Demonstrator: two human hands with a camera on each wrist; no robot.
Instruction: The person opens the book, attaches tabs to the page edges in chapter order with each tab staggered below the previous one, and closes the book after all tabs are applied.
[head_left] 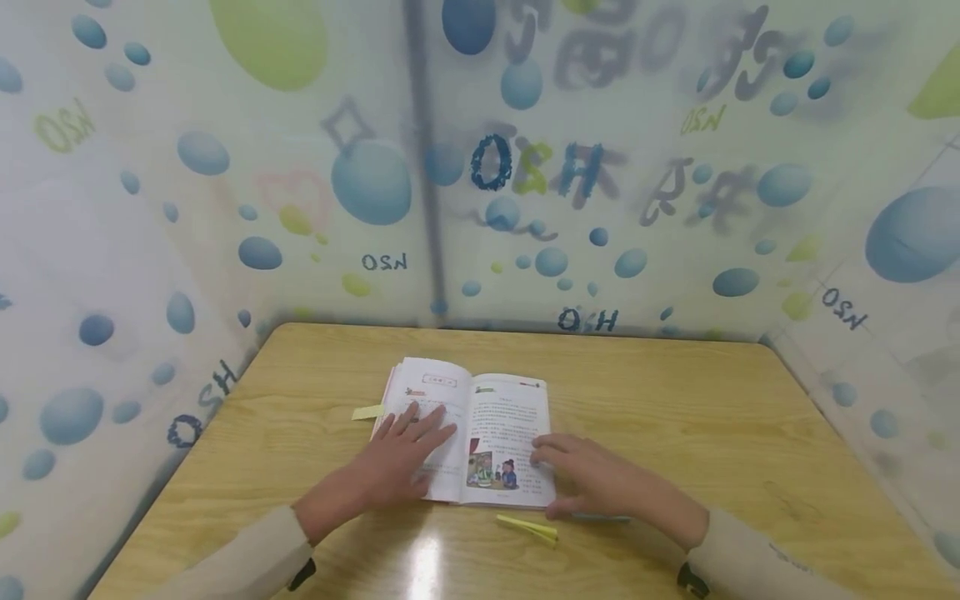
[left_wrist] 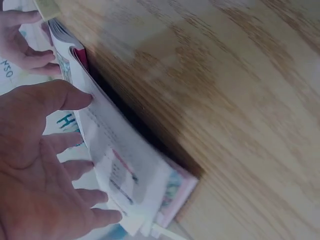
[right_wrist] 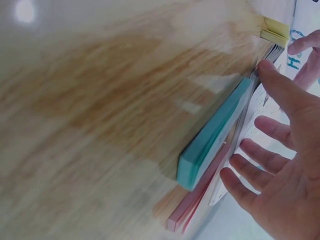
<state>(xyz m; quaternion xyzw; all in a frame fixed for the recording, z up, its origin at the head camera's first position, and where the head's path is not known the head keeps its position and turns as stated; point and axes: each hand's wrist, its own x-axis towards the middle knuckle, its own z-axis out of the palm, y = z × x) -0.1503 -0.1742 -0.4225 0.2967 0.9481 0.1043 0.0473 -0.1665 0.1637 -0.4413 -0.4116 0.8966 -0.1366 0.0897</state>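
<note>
An open book (head_left: 506, 417) lies on the table, with printed text on both pages and a coloured picture low on the right page. My left hand (head_left: 393, 462) rests on the left page, its fingers spread and fairly straight. At the book's right edge is my right hand (head_left: 596, 477), fingertips over the page margin and thumb by the lower corner. In the right wrist view its fingers (right_wrist: 265, 156) are loosely extended, with a teal pad (right_wrist: 212, 137) close by. A yellow tab (head_left: 367, 412) sticks out from the book's left side.
Yellow paper strips (head_left: 528, 527) lie in front of the book on the wooden table (head_left: 675, 400). A pink block (right_wrist: 195, 195) shows beside the teal pad in the right wrist view. Walls patterned with bubbles (head_left: 371, 183) enclose the table's back and sides.
</note>
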